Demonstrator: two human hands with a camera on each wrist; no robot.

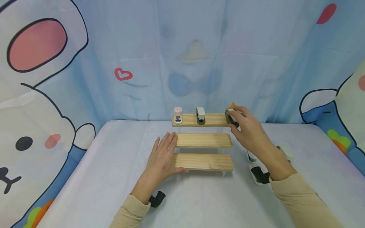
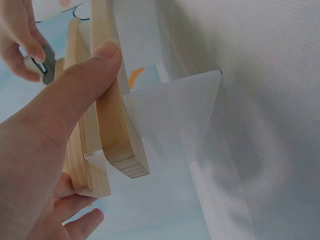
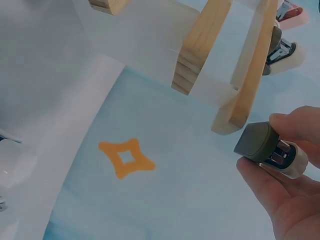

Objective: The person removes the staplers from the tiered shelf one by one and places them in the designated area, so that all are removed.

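The right hand (image 1: pixel 251 131) holds a stapler (image 1: pixel 233 118) at the right end of the top board (image 1: pixel 189 118) of a three-step shelf. Its grip is a pinch: thumb on one side, fingers on the other. This hold probably leaves the base free to meet the wood; whether the board carries any weight cannot be told. A pink stapler (image 1: pixel 178 114) and a grey-white stapler (image 1: pixel 201 115) stand upright on the same board, spaced apart, likely so that each remains separately visible and reachable.

The left hand (image 1: pixel 163 155) lies at the shelf's left end, its grip spread, fingers extended. It presumably braces the light stand against sideways shift.

The head view gives the row order and shows loose staplers (image 1: pixel 251 157) on the bench (image 1: pixel 94 190), partly covered by the right forearm. The left wrist view adds the thumb (image 2: pixel 92 75) laid across the lowest board (image 2: pixel 117 132) and the translucent side panel (image 2: pixel 172 107) beneath it. The right wrist view exposes the held stapler's dark base, metal parts and pale body, plus an orange star (image 3: pixel 145 165) on the backdrop, mostly hidden from the head camera.
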